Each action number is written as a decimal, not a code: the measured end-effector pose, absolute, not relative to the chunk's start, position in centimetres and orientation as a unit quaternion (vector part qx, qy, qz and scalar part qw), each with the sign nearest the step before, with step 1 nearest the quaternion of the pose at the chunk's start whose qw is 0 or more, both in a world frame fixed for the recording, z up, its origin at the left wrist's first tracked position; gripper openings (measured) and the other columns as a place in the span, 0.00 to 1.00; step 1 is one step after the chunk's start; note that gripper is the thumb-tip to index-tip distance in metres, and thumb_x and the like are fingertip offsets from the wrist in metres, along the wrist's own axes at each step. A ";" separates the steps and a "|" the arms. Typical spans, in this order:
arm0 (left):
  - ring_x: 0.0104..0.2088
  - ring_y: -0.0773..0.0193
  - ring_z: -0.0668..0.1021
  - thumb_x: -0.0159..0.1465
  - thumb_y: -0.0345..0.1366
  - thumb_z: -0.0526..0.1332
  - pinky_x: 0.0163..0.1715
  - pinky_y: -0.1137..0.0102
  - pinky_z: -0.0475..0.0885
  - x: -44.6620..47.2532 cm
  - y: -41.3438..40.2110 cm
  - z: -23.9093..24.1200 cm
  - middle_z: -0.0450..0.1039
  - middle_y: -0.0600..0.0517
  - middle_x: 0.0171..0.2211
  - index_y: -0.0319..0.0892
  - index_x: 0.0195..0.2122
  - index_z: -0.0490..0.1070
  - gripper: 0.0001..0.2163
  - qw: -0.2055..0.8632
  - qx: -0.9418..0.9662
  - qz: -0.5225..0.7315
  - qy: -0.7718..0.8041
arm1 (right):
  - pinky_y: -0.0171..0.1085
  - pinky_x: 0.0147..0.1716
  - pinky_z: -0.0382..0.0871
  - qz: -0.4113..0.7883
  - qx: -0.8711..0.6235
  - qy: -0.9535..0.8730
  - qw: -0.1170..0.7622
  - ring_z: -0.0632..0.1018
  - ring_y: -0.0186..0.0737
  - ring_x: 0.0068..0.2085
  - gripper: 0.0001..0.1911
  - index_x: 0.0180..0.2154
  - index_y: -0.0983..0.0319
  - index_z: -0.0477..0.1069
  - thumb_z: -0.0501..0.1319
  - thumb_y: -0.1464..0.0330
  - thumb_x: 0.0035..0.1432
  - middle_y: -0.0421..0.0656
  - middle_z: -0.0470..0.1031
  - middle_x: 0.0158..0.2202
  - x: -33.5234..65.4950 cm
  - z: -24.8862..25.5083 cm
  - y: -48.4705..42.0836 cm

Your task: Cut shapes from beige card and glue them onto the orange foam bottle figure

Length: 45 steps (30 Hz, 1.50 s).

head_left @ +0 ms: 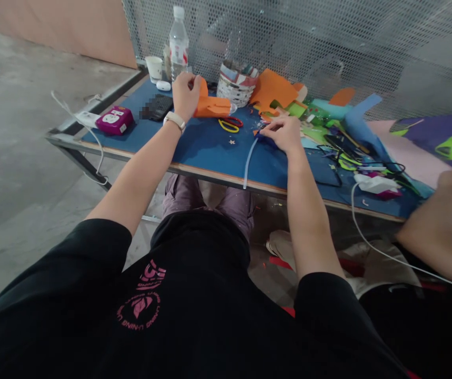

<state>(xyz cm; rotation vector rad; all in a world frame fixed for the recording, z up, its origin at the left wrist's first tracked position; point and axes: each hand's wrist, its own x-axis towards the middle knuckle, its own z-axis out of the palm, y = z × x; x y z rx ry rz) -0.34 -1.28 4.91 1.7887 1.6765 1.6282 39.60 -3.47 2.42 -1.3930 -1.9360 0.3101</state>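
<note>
My left hand, with a pale watch on its wrist, is closed on the near-left end of a piece of orange paper. The paper is rolled around something with a clear end on the right, like a bottle neck. My right hand has its fingers pinched on a dark blue tool, mostly hidden under the palm. From it a long, pale translucent stick curves down to the table's front edge. Between the hands lie red-and-yellow-handled scissors and a small pale star.
Along the back stand a paper cup, a plastic bottle and a woven paper basket. A magenta power socket sits left. Coloured paper and scraps crowd the right, beside another person's arm. A white cable hangs in front.
</note>
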 end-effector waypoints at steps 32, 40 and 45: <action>0.58 0.19 0.84 0.56 0.70 0.73 0.43 0.32 0.76 1.7 -7.6 8.2 0.74 0.42 0.25 0.77 0.29 0.76 0.13 0.214 0.678 0.514 0.480 | 0.78 0.61 0.93 0.141 -0.497 -0.796 0.315 0.89 0.74 0.50 0.37 0.53 0.53 0.93 0.94 0.37 0.54 0.52 0.86 0.39 32.2 3.4 -5.5; 0.64 0.24 0.82 0.64 0.70 0.69 0.56 0.30 0.77 0.4 -2.7 4.9 0.81 0.37 0.40 0.65 0.25 0.58 0.26 0.131 0.646 0.551 0.511 | 0.74 0.62 0.92 0.170 -0.506 -0.789 0.305 0.92 0.71 0.45 0.34 0.55 0.51 0.96 0.84 0.32 0.66 0.50 0.86 0.33 31.7 3.9 -6.7; 0.64 0.25 0.82 0.65 0.74 0.68 0.54 0.29 0.80 0.6 -2.3 4.9 0.79 0.40 0.32 0.67 0.34 0.75 0.20 0.123 0.648 0.541 0.522 | 0.73 0.69 0.90 0.191 -0.508 -0.790 0.285 0.93 0.71 0.48 0.42 0.56 0.52 0.96 0.80 0.23 0.67 0.50 0.88 0.35 31.2 4.3 -7.3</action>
